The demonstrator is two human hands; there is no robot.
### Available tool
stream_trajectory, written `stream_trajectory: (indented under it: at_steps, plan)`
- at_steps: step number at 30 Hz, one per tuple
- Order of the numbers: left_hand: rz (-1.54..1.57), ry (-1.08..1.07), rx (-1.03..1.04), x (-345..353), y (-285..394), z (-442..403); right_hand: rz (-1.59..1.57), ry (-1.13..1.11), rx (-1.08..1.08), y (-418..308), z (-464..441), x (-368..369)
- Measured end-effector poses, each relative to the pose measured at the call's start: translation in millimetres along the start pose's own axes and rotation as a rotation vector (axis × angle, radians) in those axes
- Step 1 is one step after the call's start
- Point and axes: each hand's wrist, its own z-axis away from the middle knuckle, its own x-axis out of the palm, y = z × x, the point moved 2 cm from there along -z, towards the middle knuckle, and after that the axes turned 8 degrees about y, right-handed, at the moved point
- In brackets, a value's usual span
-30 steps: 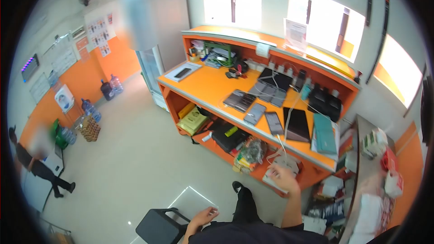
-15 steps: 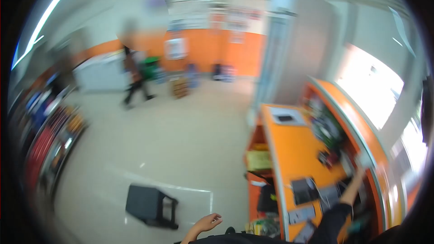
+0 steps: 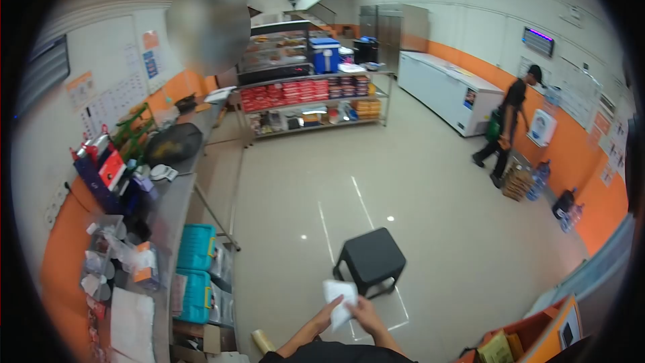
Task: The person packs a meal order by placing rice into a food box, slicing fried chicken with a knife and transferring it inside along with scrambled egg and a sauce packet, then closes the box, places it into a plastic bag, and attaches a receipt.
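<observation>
A piece of white paper (image 3: 340,301), perhaps a tissue, is held in front of my body in the lower middle of the head view. My left hand (image 3: 327,314) grips its left edge with closed fingers. On the other edge, my right hand (image 3: 365,314) pinches the same sheet. Just beyond both hands, a dark grey plastic stool (image 3: 373,257) stands upright on the tiled floor, and the paper's top overlaps it in view.
Along the left runs a metal table (image 3: 176,212) crowded with items, with teal bins (image 3: 195,292) beneath it. A stocked rack (image 3: 316,104) stands ahead. At right, a person (image 3: 509,124) walks near a chest freezer (image 3: 447,91). An orange counter (image 3: 564,329) is at lower right.
My view has swung left, away from the orange counter. My right hand has come back from the counter's shelf and met my left hand, which was empty; both now hold the white paper.
</observation>
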Motion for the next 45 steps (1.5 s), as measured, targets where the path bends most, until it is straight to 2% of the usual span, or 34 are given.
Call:
stream_trajectory:
  at_steps: [1,2,4,7,9,10,15,17,21,24,25,27,31,34,36,37,39,40,42,43,45]
  plan:
    - [0.196,0.001,0.056,-17.7,20.3,15.0,0.027,-0.169,-0.021,-7.5,-3.9,44.2]
    - [0.187,0.092,0.141,-34.7,35.8,28.5,0.026,-0.193,-0.016,-7.6,-10.3,70.9]
    - [0.278,0.164,0.135,-101.4,35.0,32.7,0.096,-0.359,0.193,2.6,-14.7,115.3]
    - [0.405,0.296,0.201,-166.9,30.4,42.2,0.187,-0.513,0.357,33.8,-46.5,146.4]
    - [0.648,0.5,0.343,-191.3,35.8,50.9,0.279,-0.554,0.37,39.9,-66.1,162.2]
    - [0.674,0.561,0.388,-206.3,34.9,51.6,0.3,-0.559,0.358,35.9,-70.7,174.2]
    - [0.945,0.742,0.558,-246.4,51.4,62.4,0.489,-0.678,0.411,24.5,-106.4,231.9]
    - [1.061,0.845,0.631,-264.6,53.1,64.3,0.514,-0.715,0.281,23.2,-124.1,254.8]
    - [1.188,1.012,0.84,-312.6,62.9,73.9,0.658,-0.88,0.348,20.7,-167.3,306.8]
    - [1.293,1.063,0.856,-341.8,92.4,73.8,0.685,-0.98,0.336,17.9,-209.1,347.8]
    - [1.316,1.096,0.887,-351.1,103.1,74.5,0.702,-1.026,0.345,12.7,-224.5,362.5]
    - [1.153,1.234,0.954,-370.9,124.2,74.9,0.715,-1.085,0.306,-3.2,-258.8,393.7]
    - [1.097,1.361,1.022,-407.2,185.6,100.9,0.731,-1.208,0.202,-5.9,-352.8,450.2]
    - [1.012,1.501,1.049,-425.3,188.8,128.5,0.795,-1.168,0.143,5.5,-425.3,493.1]
    - [1.255,1.19,1.186,-441.2,167.4,135.6,0.787,-1.131,0.118,-3.9,-451.6,535.6]
    - [1.259,1.191,1.199,-439.6,178.2,136.1,0.781,-1.099,0.117,-14.4,-459.4,563.5]
    - [1.593,0.267,1.559,-424.9,213.4,139.9,0.746,-1.089,0.109,-18.0,-473.1,614.8]
    - [1.586,0.265,1.58,-436.9,215.5,135.5,0.707,-1.066,0.116,-17.8,-479.7,639.4]
    - [1.579,-0.112,1.632,-456.6,219.5,128.1,0.685,-1.104,0.083,-5.1,-495.4,686.2]
    - [1.58,-0.098,1.639,-467.0,226.6,129.4,0.658,-1.121,0.067,3.6,-497.3,705.2]
    - [1.604,0.097,1.547,-485.4,252.8,128.6,0.656,-1.115,0.104,3.4,-493.7,748.3]
